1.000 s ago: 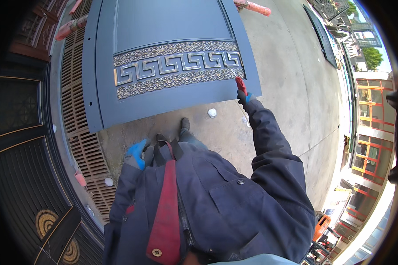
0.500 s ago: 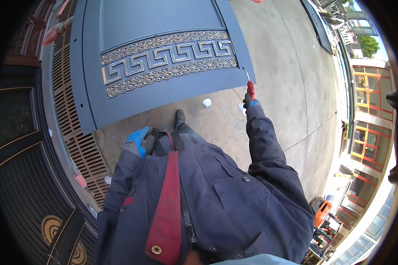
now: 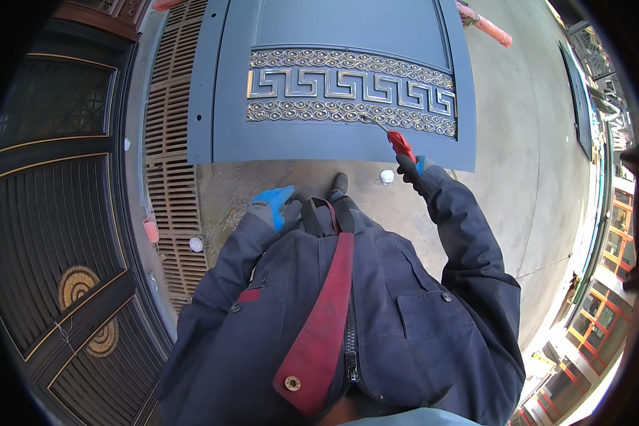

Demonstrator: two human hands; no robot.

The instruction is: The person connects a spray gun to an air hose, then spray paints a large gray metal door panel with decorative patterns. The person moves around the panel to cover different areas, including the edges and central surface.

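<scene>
A blue-grey door panel [image 3: 334, 145] with a raised, gold-tinged key-pattern band [image 3: 348, 85] is in front of me. My right hand [image 3: 417, 169], in a grey and blue glove, is closed round the red handle of a tool [image 3: 400, 144] with a thin metal shaft. The shaft's tip lies over the lower edge of the band; whether it touches is unclear. My left hand [image 3: 271, 206], in a blue and grey glove, is by my waist near dark straps [image 3: 326, 216]. Its fingers are curled, and what they hold, if anything, is hidden.
Dark doors [image 3: 57, 220] with gold trim stand at the left, beside a slatted floor grate [image 3: 170, 170]. A white lump [image 3: 386, 177] lies on the concrete below the panel. A pink-wrapped bar [image 3: 486, 27] sticks out at the panel's far right. A white round thing [image 3: 196, 244] lies on the grate.
The view has turned, so the panel sits further right and straighter. My right hand has brought the red-handled tool from the panel's right corner to the band. My left hand stays by my waist.
</scene>
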